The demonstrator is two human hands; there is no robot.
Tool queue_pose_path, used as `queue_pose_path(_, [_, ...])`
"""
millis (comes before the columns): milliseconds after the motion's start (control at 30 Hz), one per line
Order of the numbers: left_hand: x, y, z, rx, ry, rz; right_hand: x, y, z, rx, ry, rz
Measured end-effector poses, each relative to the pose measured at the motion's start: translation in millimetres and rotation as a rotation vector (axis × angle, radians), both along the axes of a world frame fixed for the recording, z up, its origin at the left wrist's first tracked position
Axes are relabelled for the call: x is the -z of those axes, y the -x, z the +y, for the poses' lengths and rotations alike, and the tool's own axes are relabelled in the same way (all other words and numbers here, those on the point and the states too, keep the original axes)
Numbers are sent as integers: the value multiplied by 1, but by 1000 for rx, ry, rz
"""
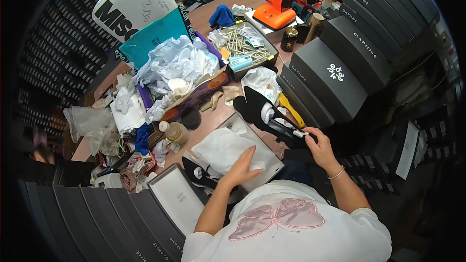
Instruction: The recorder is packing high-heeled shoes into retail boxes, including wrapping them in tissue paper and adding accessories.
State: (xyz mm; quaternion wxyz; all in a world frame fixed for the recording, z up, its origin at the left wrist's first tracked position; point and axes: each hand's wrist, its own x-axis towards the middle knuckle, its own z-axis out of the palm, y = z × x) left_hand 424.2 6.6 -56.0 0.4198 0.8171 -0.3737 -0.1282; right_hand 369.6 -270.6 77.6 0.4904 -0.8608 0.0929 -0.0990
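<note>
My right hand (320, 149) grips the near end of a black shoe (255, 109), which points away to the upper left. White paper stuffing shows inside the shoe. My left hand (239, 169) is flat with its fingers stretched, resting on white tissue paper (221, 148). The tissue lies in an open grey shoebox (273, 166) in front of me. Another black shoe (191, 170) with white stuffing sits left of that box, partly hidden by my left forearm. Beside it is a pale box lid or tray (177, 194).
Grey shoeboxes (315, 80) are stacked at right and more (92, 213) at lower left. Behind the work are a purple-edged carton (194, 98) of crumpled paper, a tray of thin sticks (242, 39), a yellow-handled tool (290, 109), a bottle (175, 133) and an orange device (276, 9).
</note>
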Motion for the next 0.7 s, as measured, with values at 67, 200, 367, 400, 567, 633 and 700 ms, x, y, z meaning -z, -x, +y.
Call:
queue_pose_path(67, [-2,12,-20,-114,553,787,-2,-4,25,-78,-23,-79])
queue_pose_path(200, [-13,10,-33,-470,1349,1569,21,3,72,-305,-149,-115])
queue_pose_path(367, [-39,46,-29,-541,1444,1813,49,2,86,-478,-495,102])
queue_pose_path(400, [-38,47,-24,-491,1426,1753,48,3,89,-479,-380,76])
queue_pose_path(567, [-12,46,-2,-752,1357,1325,29,-9,94,-555,183,-44])
queue_pose_path(633, [-13,48,-9,-977,1348,1219,26,-10,101,-608,355,-57])
queue_pose_path(700, [-14,53,-4,-921,1234,1153,34,-18,109,-587,289,11])
